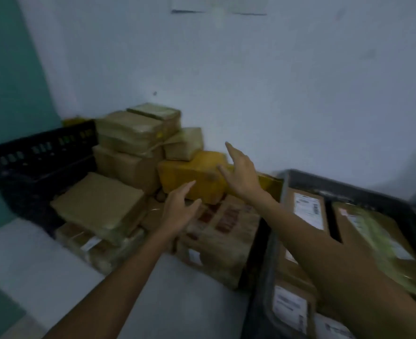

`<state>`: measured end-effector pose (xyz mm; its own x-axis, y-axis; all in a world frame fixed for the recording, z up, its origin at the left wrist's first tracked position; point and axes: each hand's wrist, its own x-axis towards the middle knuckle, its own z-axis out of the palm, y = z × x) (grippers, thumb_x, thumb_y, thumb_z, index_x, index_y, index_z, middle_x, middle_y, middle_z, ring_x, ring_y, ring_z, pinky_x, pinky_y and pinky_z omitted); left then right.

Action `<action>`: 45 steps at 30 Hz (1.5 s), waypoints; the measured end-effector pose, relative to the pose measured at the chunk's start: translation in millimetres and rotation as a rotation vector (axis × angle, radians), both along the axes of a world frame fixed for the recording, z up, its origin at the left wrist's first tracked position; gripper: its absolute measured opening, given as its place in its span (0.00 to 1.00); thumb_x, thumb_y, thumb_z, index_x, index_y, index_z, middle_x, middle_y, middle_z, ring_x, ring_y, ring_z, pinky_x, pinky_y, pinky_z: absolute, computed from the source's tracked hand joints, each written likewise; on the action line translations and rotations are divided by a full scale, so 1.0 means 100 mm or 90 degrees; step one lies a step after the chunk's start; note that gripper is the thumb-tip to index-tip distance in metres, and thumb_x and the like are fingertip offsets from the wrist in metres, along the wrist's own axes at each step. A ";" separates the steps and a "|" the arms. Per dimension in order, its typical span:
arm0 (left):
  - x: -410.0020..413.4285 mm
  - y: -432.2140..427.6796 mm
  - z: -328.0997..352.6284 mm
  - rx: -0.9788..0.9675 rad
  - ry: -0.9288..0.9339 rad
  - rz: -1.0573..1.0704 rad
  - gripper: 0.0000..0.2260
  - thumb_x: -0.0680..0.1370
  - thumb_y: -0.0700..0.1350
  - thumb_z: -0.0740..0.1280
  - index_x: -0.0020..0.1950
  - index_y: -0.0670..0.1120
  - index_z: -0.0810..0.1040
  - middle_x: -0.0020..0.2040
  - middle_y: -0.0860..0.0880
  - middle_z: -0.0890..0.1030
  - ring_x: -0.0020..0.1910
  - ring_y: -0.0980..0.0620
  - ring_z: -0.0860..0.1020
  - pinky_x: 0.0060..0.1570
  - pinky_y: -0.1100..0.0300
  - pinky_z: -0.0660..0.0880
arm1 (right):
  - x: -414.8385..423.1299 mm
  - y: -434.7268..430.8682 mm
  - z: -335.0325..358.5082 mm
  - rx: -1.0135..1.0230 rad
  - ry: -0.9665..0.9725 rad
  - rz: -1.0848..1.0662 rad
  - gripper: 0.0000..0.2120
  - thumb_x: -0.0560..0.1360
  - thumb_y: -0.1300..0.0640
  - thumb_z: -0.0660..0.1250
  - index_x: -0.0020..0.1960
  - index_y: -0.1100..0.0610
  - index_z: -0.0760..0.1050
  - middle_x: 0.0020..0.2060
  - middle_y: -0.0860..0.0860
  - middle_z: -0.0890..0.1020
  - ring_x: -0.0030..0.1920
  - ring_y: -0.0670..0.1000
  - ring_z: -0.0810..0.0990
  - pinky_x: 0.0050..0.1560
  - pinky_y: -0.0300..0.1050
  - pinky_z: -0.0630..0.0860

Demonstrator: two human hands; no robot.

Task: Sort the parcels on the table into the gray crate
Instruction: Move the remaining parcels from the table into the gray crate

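A: Hands?
B: Two, both spread open, holding nothing: left hand (pixel 179 211) and right hand (pixel 241 172) flank one yellow parcel (pixel 190 178).
A: Beyond?
B: About seven brown parcels (pixel 97 204) heaped on the table (pixel 177 302); gray crate (pixel 348 188), right, holds at least four more; one black crate (pixel 38 157), left.

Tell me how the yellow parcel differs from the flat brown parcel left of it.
The yellow parcel is bright yellow and blocky; the flat brown parcel is dull brown and thin. The yellow parcel sits between the left hand and the right hand; the brown one lies away from them. Both rest on other parcels, outside the gray crate.
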<state>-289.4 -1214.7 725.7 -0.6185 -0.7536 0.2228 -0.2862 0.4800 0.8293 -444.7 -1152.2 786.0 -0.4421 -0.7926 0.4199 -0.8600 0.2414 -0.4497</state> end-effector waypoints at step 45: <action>2.88 -2.62 -1.22 0.045 0.008 -0.077 0.41 0.71 0.42 0.73 0.73 0.59 0.49 0.67 0.52 0.57 0.64 0.60 0.60 0.57 0.76 0.59 | 2.64 -1.62 -1.36 -0.123 -0.528 -0.210 0.36 0.72 0.40 0.65 0.75 0.43 0.55 0.74 0.49 0.61 0.66 0.49 0.66 0.60 0.47 0.69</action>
